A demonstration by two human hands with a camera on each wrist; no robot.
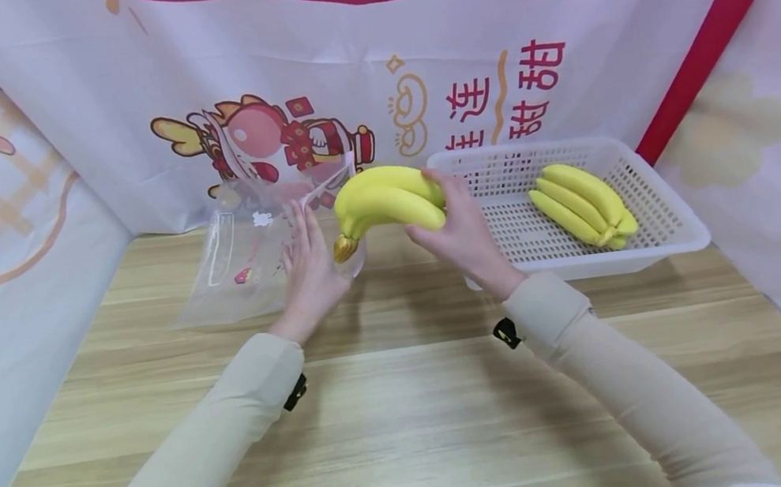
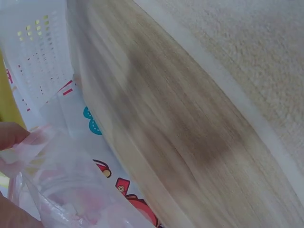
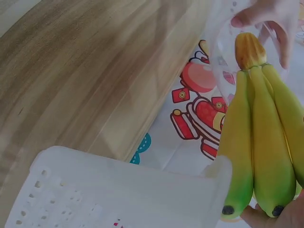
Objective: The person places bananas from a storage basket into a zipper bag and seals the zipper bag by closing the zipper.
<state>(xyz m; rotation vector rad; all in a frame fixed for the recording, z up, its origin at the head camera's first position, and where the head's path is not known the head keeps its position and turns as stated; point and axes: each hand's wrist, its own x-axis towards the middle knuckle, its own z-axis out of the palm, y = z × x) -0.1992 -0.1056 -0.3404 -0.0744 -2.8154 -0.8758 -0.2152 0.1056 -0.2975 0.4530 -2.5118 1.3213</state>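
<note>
The right hand (image 1: pixel 465 240) is holding a bunch of bananas (image 1: pixel 389 196) just above the wooden surface (image 1: pixel 407 400), its fingers (image 1: pixel 445 186) curling round the bunch's far end, while the brown stem end is pointing toward the eight o'clock side. That stem is sitting right at the mouth of a clear plastic bag (image 1: pixel 248 250), which is lying at about ten o'clock from the picture's middle. The left hand (image 1: pixel 307 268) is gripping the bag's near edge, with its fingers (image 1: pixel 298 221) lying mostly straight and close together against the film; the left wrist view is showing a fingertip pinching the crumpled plastic. How much is lying inside the bag cannot be told. At about two o'clock a white perforated basket (image 1: pixel 676 237) is resting on the surface, and a second bunch of bananas (image 1: pixel 582 203) is lying inside it, toward its right half. A printed cloth backdrop (image 1: pixel 489 98) is hanging behind everything.
</note>
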